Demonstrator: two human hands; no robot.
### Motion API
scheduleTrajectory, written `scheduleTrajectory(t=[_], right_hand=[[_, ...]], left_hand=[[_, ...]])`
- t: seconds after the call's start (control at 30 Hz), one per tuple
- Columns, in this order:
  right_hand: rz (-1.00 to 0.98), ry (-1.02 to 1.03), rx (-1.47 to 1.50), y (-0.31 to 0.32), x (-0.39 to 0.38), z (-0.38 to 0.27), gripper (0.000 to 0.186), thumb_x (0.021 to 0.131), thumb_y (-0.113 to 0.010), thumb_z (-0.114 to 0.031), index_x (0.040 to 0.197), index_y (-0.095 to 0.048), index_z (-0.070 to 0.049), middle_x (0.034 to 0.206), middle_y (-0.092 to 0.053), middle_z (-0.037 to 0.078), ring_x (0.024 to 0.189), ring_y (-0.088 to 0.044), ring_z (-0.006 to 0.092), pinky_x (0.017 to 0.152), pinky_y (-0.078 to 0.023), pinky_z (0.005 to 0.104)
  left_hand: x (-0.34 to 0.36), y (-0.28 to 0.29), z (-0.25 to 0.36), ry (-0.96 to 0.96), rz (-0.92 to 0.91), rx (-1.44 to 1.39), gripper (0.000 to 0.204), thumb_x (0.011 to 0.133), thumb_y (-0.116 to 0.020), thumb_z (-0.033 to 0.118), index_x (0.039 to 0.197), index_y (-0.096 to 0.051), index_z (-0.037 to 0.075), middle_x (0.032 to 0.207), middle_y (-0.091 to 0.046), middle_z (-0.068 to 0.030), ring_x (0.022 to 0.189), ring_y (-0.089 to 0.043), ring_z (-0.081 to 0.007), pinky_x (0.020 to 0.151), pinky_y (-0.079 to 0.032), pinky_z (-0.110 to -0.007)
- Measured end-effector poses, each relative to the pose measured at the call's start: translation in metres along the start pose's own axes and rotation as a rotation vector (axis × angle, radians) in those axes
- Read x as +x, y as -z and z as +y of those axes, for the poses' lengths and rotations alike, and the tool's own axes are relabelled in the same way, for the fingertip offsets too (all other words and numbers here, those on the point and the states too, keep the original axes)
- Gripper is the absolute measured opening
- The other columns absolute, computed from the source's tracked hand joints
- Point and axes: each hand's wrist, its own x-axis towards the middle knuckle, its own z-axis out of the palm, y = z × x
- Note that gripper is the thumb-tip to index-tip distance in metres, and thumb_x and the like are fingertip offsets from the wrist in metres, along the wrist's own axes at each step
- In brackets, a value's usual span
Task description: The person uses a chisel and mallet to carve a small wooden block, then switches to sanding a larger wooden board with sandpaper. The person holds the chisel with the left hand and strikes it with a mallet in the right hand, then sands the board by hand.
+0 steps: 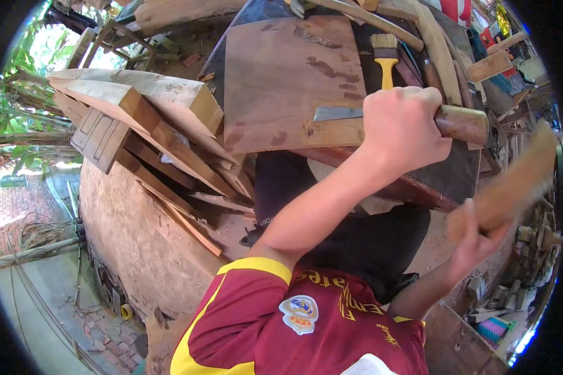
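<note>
Chisel (pixel 341 113) runs through the left grip (pixel 403 120), handle (pixel 463 124) protruding rightward.

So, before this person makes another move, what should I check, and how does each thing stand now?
1. Left hand gripping the chisel: ok, wrapped round its handle.
2. Blade pointing away from both hands: ok, it points left.
3. Blade touching the board: cannot tell from this angle.
4. Right hand gripping the piece of wood: ok, though the wood is blurred.
5. Board fixed firmly: cannot tell.
6. Brush clear of the blade: ok, it lies beyond it.
</note>
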Motion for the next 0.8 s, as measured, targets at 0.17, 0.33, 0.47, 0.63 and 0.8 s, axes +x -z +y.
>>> scheduleTrajectory(t=[0.17,0.33,0.47,0.63,0.8], right_hand=[[0.386,-0.220,0.440,-0.028,0.002,-0.006,0.077,0.077,-0.083,-0.010,0.140,-0.043,0.007,0.138,-0.052,0.023,0.124,-0.053,0.0315,0.100,-0.049,0.0460],[-0.166,0.171,-0.339,-0.001,-0.017,0.010,0.083,0.076,-0.083,-0.010,0.143,-0.037,0.006,0.135,-0.055,0.021,0.124,-0.052,0.0307,0.099,-0.049,0.0436],[0.180,-0.105,0.037,0.015,0.013,-0.004,0.088,0.073,-0.087,-0.018,0.143,-0.040,0.005,0.135,-0.055,0.021,0.127,-0.052,0.0293,0.105,-0.044,0.0436],[0.133,0.043,-0.187,-0.014,-0.007,0.019,0.086,0.071,-0.087,-0.024,0.140,-0.045,0.005,0.137,-0.054,0.024,0.129,-0.051,0.0333,0.111,-0.037,0.0452],[-0.126,0.101,-0.399,0.007,-0.016,0.020,0.082,0.074,-0.085,-0.021,0.141,-0.045,0.006,0.136,-0.054,0.026,0.126,-0.053,0.0368,0.110,-0.039,0.0474]], left_hand=[[-0.006,-0.009,-0.002,0.013,-0.011,0.038,0.022,0.052,-0.072,0.022,0.063,-0.058,0.009,0.065,-0.062,-0.0107,0.065,-0.065,-0.0330,0.055,-0.050,-0.043],[-0.003,-0.010,-0.005,0.019,-0.003,0.064,0.022,0.052,-0.072,0.022,0.063,-0.058,0.009,0.065,-0.062,-0.0095,0.064,-0.065,-0.0326,0.054,-0.050,-0.043],[-0.005,-0.011,-0.002,0.011,-0.020,0.071,0.022,0.052,-0.072,0.022,0.064,-0.058,0.010,0.065,-0.063,-0.0089,0.064,-0.065,-0.0324,0.054,-0.050,-0.042],[-0.007,-0.012,-0.005,0.002,-0.025,0.088,0.021,0.053,-0.073,0.022,0.065,-0.060,0.010,0.066,-0.063,-0.0091,0.064,-0.065,-0.0326,0.055,-0.051,-0.042],[-0.003,-0.004,-0.007,0.001,-0.012,0.102,0.022,0.053,-0.074,0.023,0.066,-0.061,0.010,0.067,-0.064,-0.0095,0.065,-0.066,-0.0322,0.055,-0.051,-0.042]])
